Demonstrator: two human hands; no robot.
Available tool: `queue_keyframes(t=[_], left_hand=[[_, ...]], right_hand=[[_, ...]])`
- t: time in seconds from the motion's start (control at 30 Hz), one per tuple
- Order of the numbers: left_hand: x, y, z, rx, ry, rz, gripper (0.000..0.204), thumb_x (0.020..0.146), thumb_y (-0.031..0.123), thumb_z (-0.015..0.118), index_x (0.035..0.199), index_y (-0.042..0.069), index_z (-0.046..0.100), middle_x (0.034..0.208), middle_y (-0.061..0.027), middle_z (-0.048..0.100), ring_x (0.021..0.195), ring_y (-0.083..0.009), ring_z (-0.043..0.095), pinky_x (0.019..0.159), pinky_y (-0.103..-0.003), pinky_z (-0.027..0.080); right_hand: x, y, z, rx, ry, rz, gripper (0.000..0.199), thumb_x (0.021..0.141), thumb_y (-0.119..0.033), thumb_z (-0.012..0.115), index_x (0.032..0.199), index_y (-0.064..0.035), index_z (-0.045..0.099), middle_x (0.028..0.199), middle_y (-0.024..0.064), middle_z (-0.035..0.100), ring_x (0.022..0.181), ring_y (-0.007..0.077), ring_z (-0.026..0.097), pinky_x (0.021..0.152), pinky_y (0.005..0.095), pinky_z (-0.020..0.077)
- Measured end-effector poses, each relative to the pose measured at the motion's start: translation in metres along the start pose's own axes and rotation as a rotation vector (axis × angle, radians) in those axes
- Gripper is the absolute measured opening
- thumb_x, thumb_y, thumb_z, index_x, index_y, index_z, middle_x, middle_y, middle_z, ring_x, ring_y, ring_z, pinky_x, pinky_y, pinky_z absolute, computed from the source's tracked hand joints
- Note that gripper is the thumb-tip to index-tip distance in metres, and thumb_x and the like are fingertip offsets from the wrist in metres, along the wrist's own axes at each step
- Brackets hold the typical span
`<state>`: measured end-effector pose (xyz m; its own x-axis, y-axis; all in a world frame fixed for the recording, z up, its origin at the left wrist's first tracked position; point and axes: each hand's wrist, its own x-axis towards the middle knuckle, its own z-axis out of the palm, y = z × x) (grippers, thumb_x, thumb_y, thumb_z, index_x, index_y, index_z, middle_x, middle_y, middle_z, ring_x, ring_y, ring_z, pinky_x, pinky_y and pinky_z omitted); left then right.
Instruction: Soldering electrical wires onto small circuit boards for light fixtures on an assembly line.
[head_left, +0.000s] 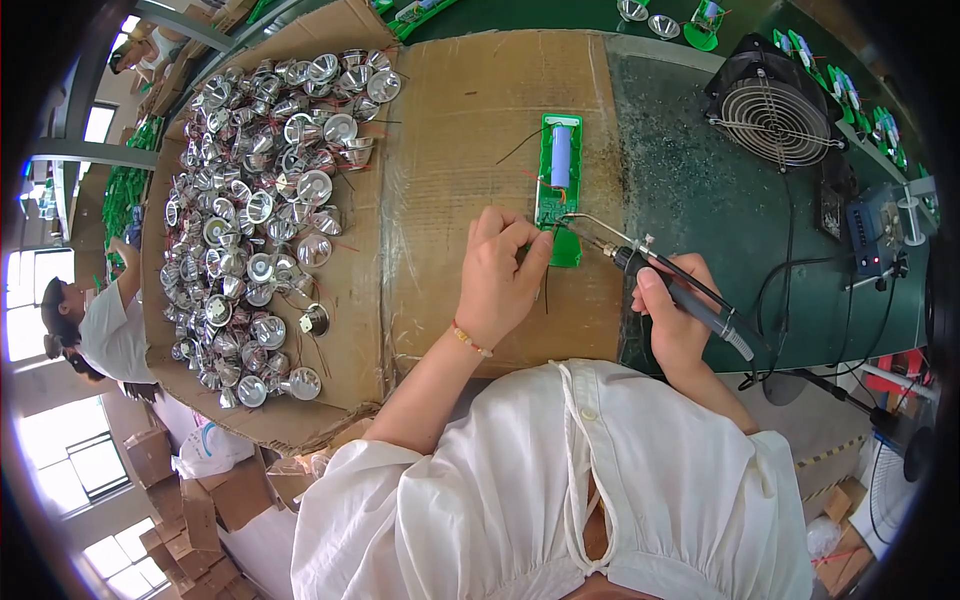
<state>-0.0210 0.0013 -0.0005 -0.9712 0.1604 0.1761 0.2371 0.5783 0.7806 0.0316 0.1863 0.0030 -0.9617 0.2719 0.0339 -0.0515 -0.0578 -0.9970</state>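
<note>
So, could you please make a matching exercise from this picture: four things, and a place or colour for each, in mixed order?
1. Soldering iron
2. Battery cell
3. Shiny reflectors
4. Round-grilled fan

A. Piled in the cardboard tray, at left
B. Blue-violet, inside the green casing
C. On the dark green tabletop, at right
D. In the right hand

Pairs: 1-D, 2-B, 3-A, 4-C

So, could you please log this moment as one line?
left hand: at green housing | right hand: holding soldering iron | blue cell: inside housing | far left: silver reflectors
</note>
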Motion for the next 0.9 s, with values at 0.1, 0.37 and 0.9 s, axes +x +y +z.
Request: queue_keyframes(t=[0.1,0.37,0.9], left_hand=[[0.000,-0.001,0.000,0.009,0.019,0.041,0.010,0.077,0.011,0.060,0.072,0.003,0.060,0.081,-0.0105,0.051,0.077,-0.0265,0.046,0.069,-0.034,0.038],[0.001,-0.001,0.000,0.052,0.005,-0.004,0.015,0.080,0.016,0.059,0.072,0.002,0.060,0.083,-0.0077,0.051,0.081,-0.0226,0.046,0.071,-0.030,0.038],[0.003,0.002,0.002,0.072,0.024,0.032,0.010,0.076,0.011,0.060,0.070,0.003,0.059,0.080,-0.0090,0.052,0.076,-0.0259,0.046,0.068,-0.034,0.038]], right_hand=[[0.000,0.001,0.000,-0.032,-0.004,-0.022,0.017,0.078,-0.009,0.064,0.079,-0.0002,0.050,0.062,0.0045,0.056,0.050,0.0068,0.052,0.045,0.0200,0.0425],[-0.002,-0.004,-0.002,0.119,0.075,-0.003,0.015,0.080,-0.007,0.062,0.084,0.0006,0.049,0.065,0.0076,0.057,0.053,0.0092,0.053,0.049,0.0205,0.0449],[0.004,0.003,-0.014,0.111,0.082,-0.015,0.014,0.080,-0.006,0.060,0.085,0.0005,0.049,0.065,0.0071,0.056,0.053,0.0092,0.052,0.050,0.0206,0.0439]])
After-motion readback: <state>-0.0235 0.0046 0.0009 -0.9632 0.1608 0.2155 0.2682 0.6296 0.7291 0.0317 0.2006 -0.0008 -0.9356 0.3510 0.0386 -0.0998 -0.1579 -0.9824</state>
